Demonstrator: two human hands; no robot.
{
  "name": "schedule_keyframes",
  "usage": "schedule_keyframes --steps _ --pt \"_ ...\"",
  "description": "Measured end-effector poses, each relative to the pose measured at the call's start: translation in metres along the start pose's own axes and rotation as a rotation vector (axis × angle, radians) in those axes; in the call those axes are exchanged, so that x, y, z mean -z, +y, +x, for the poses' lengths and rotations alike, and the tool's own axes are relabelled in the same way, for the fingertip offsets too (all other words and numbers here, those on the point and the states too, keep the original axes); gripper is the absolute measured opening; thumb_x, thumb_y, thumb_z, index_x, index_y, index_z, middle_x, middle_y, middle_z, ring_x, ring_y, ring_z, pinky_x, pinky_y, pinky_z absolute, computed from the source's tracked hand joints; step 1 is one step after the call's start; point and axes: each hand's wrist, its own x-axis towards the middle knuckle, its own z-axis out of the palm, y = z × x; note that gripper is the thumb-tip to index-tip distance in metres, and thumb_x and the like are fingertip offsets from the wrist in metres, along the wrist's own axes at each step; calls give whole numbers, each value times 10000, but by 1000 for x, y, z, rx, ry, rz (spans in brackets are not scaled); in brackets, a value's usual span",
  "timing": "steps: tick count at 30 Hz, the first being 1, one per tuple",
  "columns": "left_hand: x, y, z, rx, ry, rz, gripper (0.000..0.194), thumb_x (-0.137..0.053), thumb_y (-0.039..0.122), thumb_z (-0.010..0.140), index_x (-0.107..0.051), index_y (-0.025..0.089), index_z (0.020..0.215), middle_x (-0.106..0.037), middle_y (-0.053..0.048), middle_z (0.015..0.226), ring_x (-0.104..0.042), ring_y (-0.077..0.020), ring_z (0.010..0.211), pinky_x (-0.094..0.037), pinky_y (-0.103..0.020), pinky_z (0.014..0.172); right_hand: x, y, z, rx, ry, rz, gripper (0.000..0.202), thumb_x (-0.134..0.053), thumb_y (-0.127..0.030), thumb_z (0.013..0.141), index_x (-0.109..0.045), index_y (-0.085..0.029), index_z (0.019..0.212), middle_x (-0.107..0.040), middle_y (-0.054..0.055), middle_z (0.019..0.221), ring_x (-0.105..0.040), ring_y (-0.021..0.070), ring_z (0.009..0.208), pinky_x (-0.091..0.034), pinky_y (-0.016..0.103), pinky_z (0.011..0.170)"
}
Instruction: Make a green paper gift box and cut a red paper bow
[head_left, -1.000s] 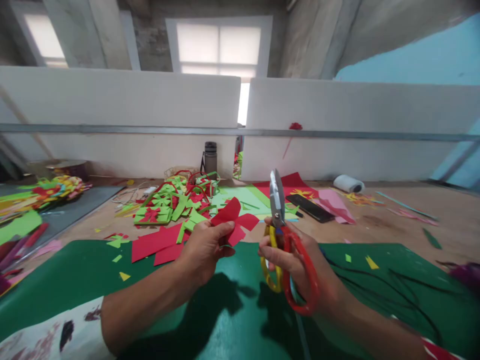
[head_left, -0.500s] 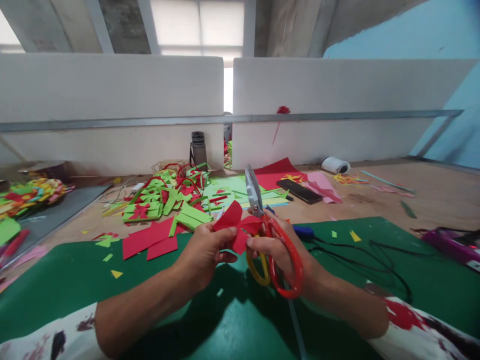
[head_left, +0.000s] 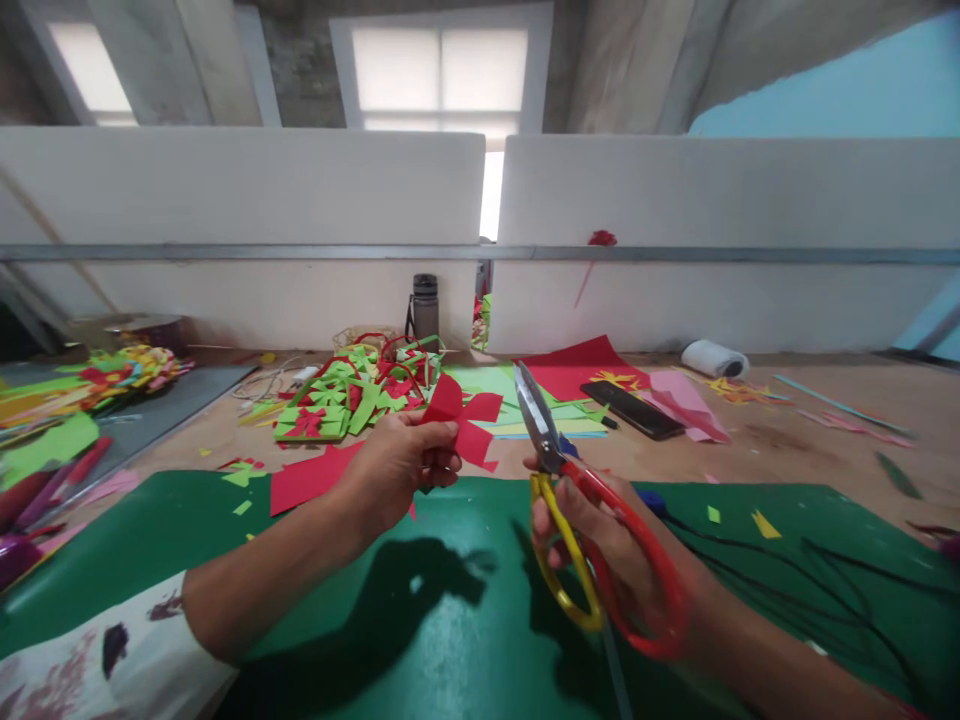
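Note:
Between its thumb and fingers, my left hand (head_left: 405, 455) pinches a red paper piece (head_left: 469, 425) cut into petal-like parts, held above the green mat (head_left: 457, 610). My right hand (head_left: 611, 535) is wrapped round scissors (head_left: 541, 415) with one red and one yellow handle. Their blades point up and away, look closed, and stand apart from the red paper. Flat red paper (head_left: 304, 482) lies behind my left forearm, at the mat's back edge.
Behind the mat lie a heap of green and red paper pieces (head_left: 352, 385), a black phone (head_left: 632, 410) and a white roll (head_left: 714, 358). A dark bottle (head_left: 425, 310) stands by the white partition (head_left: 300, 190). Black cables (head_left: 757, 565) cross the mat at right.
My right hand and the scissors have moved right, away from the red paper. My left hand has shifted slightly left and up with the paper. The whole view has shifted.

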Motion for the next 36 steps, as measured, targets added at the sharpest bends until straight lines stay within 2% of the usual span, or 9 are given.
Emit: schedule_keyframes --steps 3,5,8,13,21,27,33,36 --pt "5 8 4 -32 47 -29 136 -683 137 623 -549 131 646 -564 18 523 -558 -107 437 -490 -238 459 5 0 -8 -57 -90 -35 569 -398 -680 804 -510 -209 1103 -614 34 811 -577 140 589 -495 283 557" --pt "7 10 7 -32 70 -34 123 -672 131 623 -551 126 644 -577 8 530 -572 -113 443 -503 -245 468 5 -1 -12 -54 -117 -124 564 -413 -687 792 -538 -212 1069 -637 64 885 -609 171 667 -517 298 601" --pt "9 11 11 -30 90 -43 99 -652 130 636 -554 120 638 -583 -1 533 -584 -117 450 -507 -238 462 2 -2 -14 -67 -87 -200 562 -447 -707 756 -565 -226 1023 -654 62 811 -629 197 713 -528 289 604" --pt "9 10 14 -21 134 -65 103 -627 127 654 -531 129 616 -572 5 531 -601 -126 466 -498 -225 443 -7 2 -18 -73 -51 -246 649 -474 -778 662 -571 -229 995 -609 30 661 -587 159 543 -476 243 464" --pt "5 7 10 -4 170 -82 97 -622 125 647 -536 127 603 -539 18 531 -551 -99 458 -461 -206 420 -9 3 -23 -72 56 -346 697 -459 -795 641 -582 -268 1079 -630 47 690 -618 211 595 -507 297 487" --pt "3 3 9 15 189 -73 123 -625 125 656 -523 134 586 -522 25 505 -470 -65 417 -412 -169 382 -7 3 -23 -69 5 -358 688 -445 -772 681 -552 -263 1131 -588 31 682 -604 203 603 -502 315 532" --pt "3 0 12 57 169 -81 129 -602 132 662 -524 123 561 -519 13 495 -460 -64 408 -406 -175 382 -1 13 -11 -85 -121 -318 771 -439 -821 623 -531 -227 1105 -484 -10 621 -491 140 474 -369 239 395" --pt "3 -1 12 42 165 -81 130 -607 133 666 -518 129 571 -523 15 499 -465 -66 417 -416 -178 398 2 18 -8 -87 -97 -343 791 -423 -839 606 -520 -243 1117 -472 -20 590 -499 150 487 -385 247 413"
